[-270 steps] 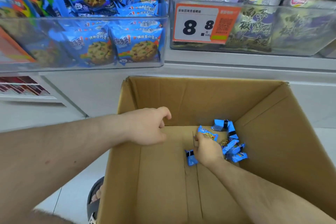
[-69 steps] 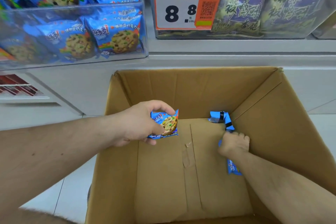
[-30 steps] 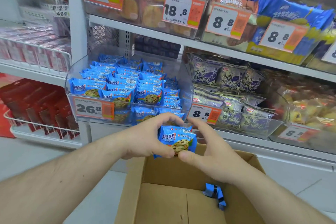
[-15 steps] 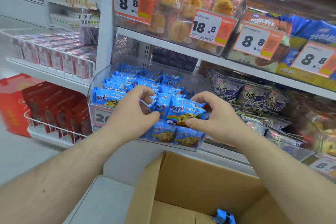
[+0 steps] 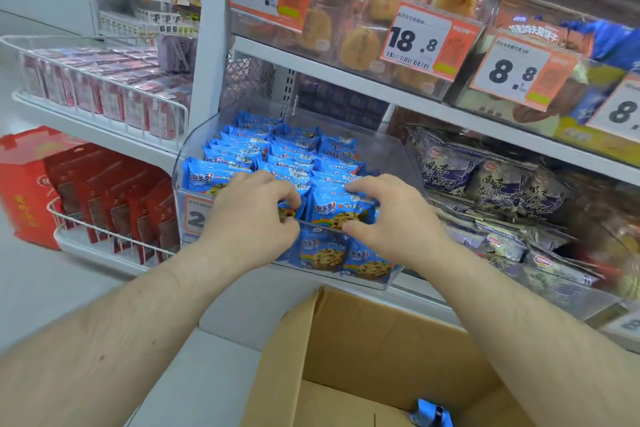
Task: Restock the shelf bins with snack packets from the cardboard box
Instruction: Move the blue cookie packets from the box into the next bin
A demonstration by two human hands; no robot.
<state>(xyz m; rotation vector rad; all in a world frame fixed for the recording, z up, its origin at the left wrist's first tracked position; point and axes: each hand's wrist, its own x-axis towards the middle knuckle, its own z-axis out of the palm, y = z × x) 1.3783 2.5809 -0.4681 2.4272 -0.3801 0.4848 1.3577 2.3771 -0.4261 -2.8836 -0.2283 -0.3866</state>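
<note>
A person is placing cookie packets (image 5: 341,210) into the clear shelf bin (image 5: 194,146).
Right hand (image 5: 391,218) is pinching one at the bin's front; left hand (image 5: 252,215) is gripping another beside it. Next: releasing, returning to the cardboard box (image 5: 346,340) below the bin.

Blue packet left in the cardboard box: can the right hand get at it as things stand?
Probably yes, once freed. The cardboard box is open on top and nothing covers the blue packet on its floor. But the right hand is up at the clear bin, pinching a cookie packet.
</note>
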